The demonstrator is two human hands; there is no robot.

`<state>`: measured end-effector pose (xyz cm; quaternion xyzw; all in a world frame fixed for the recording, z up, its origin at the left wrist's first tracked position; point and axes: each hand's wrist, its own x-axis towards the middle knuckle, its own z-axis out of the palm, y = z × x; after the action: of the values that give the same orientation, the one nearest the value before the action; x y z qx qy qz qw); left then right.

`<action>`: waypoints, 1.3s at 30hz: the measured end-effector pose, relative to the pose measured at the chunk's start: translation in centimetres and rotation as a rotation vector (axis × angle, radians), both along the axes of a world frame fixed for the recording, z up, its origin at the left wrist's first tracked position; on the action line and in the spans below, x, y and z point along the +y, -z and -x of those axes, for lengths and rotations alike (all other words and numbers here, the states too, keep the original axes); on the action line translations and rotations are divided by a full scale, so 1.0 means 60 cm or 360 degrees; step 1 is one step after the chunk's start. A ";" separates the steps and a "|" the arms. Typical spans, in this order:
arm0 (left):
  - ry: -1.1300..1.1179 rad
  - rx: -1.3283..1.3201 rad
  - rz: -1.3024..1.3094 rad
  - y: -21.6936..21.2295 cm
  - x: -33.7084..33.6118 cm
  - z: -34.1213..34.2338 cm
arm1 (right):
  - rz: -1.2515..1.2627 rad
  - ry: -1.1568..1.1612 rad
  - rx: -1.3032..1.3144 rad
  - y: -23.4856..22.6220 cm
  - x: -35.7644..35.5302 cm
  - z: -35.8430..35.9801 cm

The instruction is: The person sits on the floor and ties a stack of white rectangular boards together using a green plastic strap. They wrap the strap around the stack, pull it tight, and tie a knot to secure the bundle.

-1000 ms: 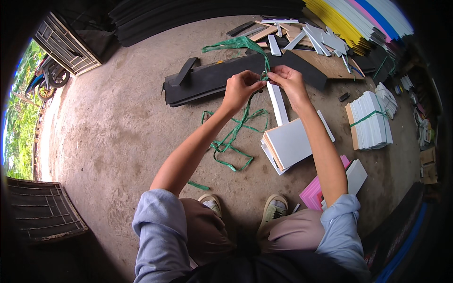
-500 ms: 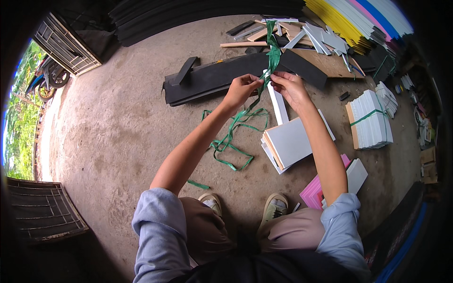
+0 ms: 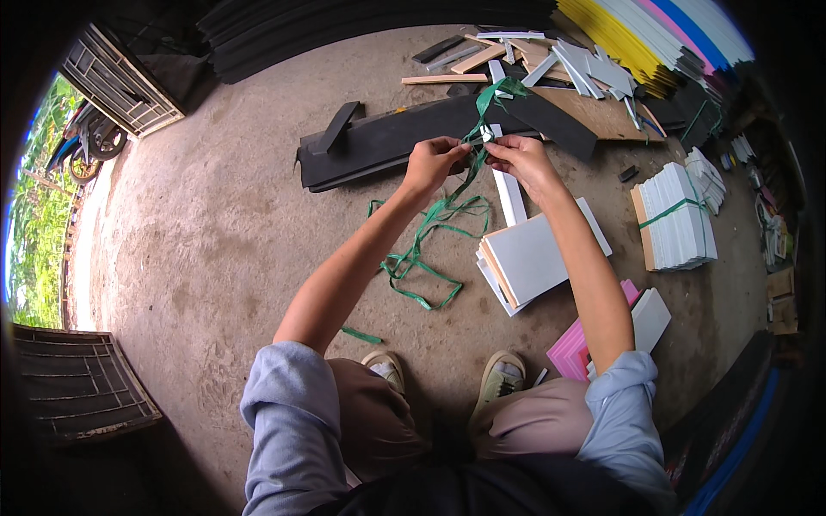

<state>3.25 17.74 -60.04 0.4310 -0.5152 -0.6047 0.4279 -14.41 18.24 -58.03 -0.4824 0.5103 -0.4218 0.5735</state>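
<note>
Green plastic twine is pinched between both my hands, held up in front of me. My left hand has thumb and forefinger closed on it. Close beside, my right hand grips it the same way, the fingertips of the two hands a small gap apart. A ribbon-like end bends over above the hands, and a long tail falls to loose loops on the concrete floor. Below my right hand a narrow white strip leads toward a stack of white and tan sheets.
Black foam slabs lie beyond my hands, with a heap of offcuts behind. To the right stand a tied bundle of white pieces and pink sheets. Coloured sheets are piled at the far right. A metal gate is at left.
The upper end of the twine has dropped and folded over to the right. My hands have shifted only slightly, still pinching it.
</note>
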 end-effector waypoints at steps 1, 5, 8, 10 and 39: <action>0.0014 0.0162 -0.0116 0.001 -0.002 -0.002 | -0.0043 0.0014 -0.0140 0.000 0.000 0.003; 0.0038 0.0933 -0.0494 0.009 -0.012 -0.028 | -0.0140 0.0002 -0.0889 -0.003 0.000 0.016; -0.0009 0.1109 -0.0457 0.015 -0.021 -0.035 | -0.0053 -0.0011 -0.1176 0.008 -0.011 0.036; 0.0068 0.0621 -0.0241 0.008 -0.017 -0.041 | 0.0028 0.0011 -0.1226 0.014 -0.010 0.042; -0.0557 -0.1914 0.0634 0.215 -0.030 -0.168 | -0.0042 -0.0714 0.1790 0.240 0.036 0.119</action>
<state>13.35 15.93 -72.95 0.6837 -0.6890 -0.0729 0.2291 -21.54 20.38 -72.43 -0.7201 0.6263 0.0355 0.2966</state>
